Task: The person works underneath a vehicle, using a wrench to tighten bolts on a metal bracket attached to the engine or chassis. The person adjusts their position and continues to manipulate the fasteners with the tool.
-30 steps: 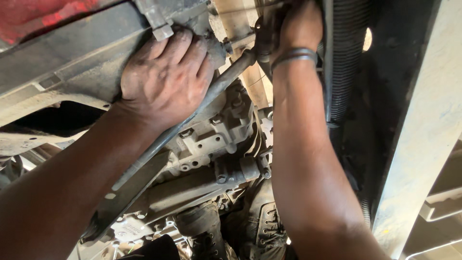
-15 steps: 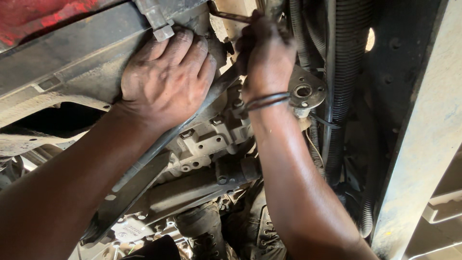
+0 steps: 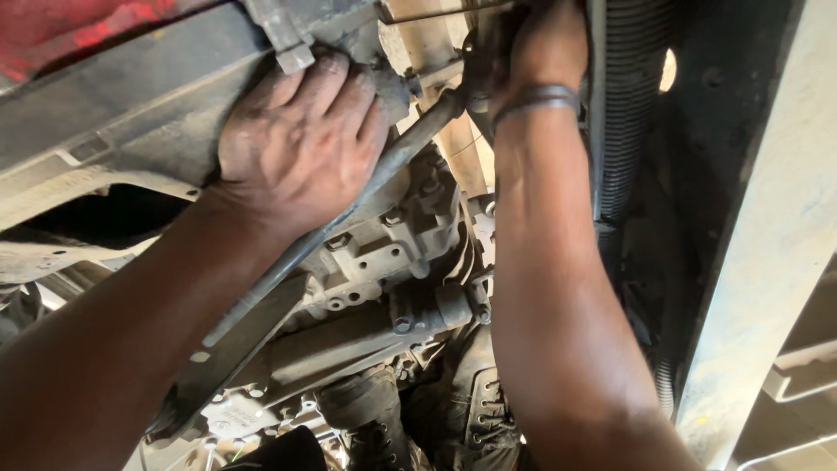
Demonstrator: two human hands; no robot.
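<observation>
I look up at the underside of a vehicle. My left hand [image 3: 301, 144] presses against a grey metal panel [image 3: 131, 113], its fingers curled over a grimy dark fitting [image 3: 388, 87] below a square bolt head [image 3: 292, 52]. A long dull metal rod [image 3: 349, 214] runs diagonally from lower left up to the top centre. My right hand [image 3: 536, 44], with dark bands on the wrist, is closed around the joint at the rod's upper end; its fingers are mostly hidden behind that joint.
A greasy cast gearbox housing [image 3: 384, 253] with bolts sits between my forearms. A black corrugated hose [image 3: 632, 105] runs down at the right, beside a pale steel frame rail [image 3: 767, 262]. A red painted part [image 3: 78, 30] shows at top left. A flat bracket [image 3: 235, 349] hangs low.
My right hand dropped half a second ago, baring a flange plate with a hole, and has risen back to the rod's upper end. The left hand has stayed put.
</observation>
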